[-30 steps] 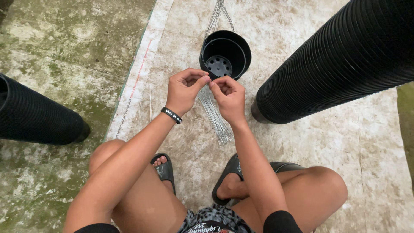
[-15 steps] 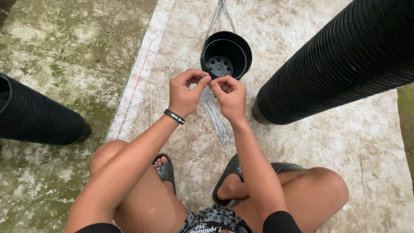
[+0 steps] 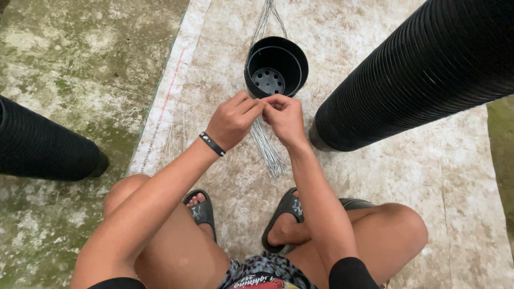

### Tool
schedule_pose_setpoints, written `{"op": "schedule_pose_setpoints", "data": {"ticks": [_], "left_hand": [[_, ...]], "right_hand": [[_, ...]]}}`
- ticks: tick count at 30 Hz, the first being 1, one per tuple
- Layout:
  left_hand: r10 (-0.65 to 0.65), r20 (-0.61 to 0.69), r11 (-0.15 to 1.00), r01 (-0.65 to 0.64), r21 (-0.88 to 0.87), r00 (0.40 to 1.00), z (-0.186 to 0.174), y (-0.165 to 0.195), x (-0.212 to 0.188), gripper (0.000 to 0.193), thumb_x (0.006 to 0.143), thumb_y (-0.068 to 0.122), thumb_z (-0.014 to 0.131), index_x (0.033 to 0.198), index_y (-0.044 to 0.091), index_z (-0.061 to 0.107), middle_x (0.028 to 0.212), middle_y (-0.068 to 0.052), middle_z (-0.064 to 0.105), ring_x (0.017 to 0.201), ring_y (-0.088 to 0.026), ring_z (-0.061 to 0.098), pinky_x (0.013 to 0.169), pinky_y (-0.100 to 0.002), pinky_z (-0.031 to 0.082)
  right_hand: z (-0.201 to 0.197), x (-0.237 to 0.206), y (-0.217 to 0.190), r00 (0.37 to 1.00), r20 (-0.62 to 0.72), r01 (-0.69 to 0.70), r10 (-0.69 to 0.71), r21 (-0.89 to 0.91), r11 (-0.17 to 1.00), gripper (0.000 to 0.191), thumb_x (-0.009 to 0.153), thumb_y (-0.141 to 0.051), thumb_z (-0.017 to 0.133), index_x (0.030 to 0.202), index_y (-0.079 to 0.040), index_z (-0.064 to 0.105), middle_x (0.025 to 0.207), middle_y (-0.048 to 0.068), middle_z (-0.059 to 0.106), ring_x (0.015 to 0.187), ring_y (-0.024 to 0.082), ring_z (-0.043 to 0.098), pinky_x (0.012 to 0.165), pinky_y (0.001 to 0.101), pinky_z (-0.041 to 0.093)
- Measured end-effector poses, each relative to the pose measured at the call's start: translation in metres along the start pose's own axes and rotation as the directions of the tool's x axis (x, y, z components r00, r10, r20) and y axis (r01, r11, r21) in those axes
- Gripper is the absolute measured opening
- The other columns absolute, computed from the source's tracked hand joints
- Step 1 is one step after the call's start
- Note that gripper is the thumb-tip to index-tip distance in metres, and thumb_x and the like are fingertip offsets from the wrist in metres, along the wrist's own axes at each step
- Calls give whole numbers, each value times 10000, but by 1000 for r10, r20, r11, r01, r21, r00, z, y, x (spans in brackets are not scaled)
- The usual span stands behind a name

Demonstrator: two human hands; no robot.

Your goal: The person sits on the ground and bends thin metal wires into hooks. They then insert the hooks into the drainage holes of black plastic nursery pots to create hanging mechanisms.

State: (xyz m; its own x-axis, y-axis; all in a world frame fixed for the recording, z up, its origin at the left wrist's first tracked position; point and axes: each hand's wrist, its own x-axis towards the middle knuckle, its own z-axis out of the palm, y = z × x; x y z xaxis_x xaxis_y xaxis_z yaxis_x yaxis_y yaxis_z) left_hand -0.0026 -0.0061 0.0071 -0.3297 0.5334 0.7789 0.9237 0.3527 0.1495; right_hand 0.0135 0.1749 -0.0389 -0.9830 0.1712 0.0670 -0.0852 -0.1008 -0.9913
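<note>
Left hand: left hand is closing thumb and fingers in a narrow pinch on a thin wire at the near rim of the black pot; a dark band is sitting on the wrist
Right hand: right hand is pinching the same spot from the other side, fingertips meeting those of the left; the grip is tight, though the wire end itself is too fine to make out between the fingers
Wire bundle: bundle of thin wires is lying on the pale mat directly beneath both hands
Long axis: the bundle is running away from the person, near end fanning out towards the feet, far end passing under the pot and showing again beyond it
Pot position: standing upright just beyond the fingertips, open mouth up, drain holes showing in its base
Key relation: the pot rim is lying straight ahead of the pinch, touching or nearly touching it; both hands are equally near
Surroundings: long stack of black pots is lying to the right, another stack to the left on mossy concrete; a few loose wires are lying apart on the mat's left edge
</note>
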Motion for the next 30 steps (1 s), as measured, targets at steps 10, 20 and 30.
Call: {"op": "schedule_pose_setpoints", "data": {"ticks": [10, 20, 30], "left_hand": [[48, 122, 996, -57, 70, 991, 15, -11, -8, 88, 811, 45, 658, 895, 45, 631, 862, -67, 598, 901, -252, 627, 690, -368, 550], [5, 296, 996, -31, 86, 955, 22, -11, -13, 81, 831, 60, 671, 907, 38, 660, 862, -90, 626, 911, -268, 631, 676, -381, 552], [-217, 734, 540, 706, -458, 643, 31, -2, 1, 405, 934, 287, 695, 1244, 29, 661, 1067, -124, 777, 943, -196, 754, 823, -329, 594]], "right_hand": [[-19, 14, 23, 989, 145, 1, 21, -149, 989, 101, 966, -60, 684, 906, 13, 719, 728, 14, 678, 605, 49, 586, 534, 215, 461], [-21, 10, 35, 976, 213, -6, 46, -186, 983, 81, 956, -59, 664, 931, 4, 708, 783, 18, 705, 678, 56, 630, 600, 233, 513], [21, -54, -1, 381, 812, 658, 442, -574, 487, 103, 822, -119, 652, 816, -28, 701, 793, 172, 723, 758, 347, 697, 690, 472, 535]]}}
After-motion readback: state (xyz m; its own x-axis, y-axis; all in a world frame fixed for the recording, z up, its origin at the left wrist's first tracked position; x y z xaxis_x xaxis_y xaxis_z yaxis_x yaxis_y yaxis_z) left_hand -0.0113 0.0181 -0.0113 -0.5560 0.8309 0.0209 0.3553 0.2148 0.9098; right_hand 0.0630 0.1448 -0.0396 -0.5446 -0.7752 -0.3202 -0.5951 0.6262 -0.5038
